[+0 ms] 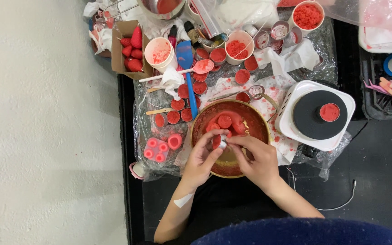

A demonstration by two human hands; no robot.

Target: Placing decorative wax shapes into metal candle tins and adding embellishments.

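Both hands are busy right over the big round pan of red wax; left hand is pinched around a small metal cup filled with red stuff, right hand has its fingertips on the cup's rim from the 3 o'clock side, so both are closed on that one little cup. Looks to me like the step is working the red plug out of the cup, or peeling the tin off it; can't tell which for sure. A couple of loose red discs already sit in the pan at 12 o'clock from the hands.

Next bit probably wants a steady pinch and a gentle twist so the piece doesn't crumble.

Around it on the worktop: hot plate at 3 o'clock with a red puck on top; pink silicone mould at 9 o'clock; blue spatula and more filled cups up at 11.
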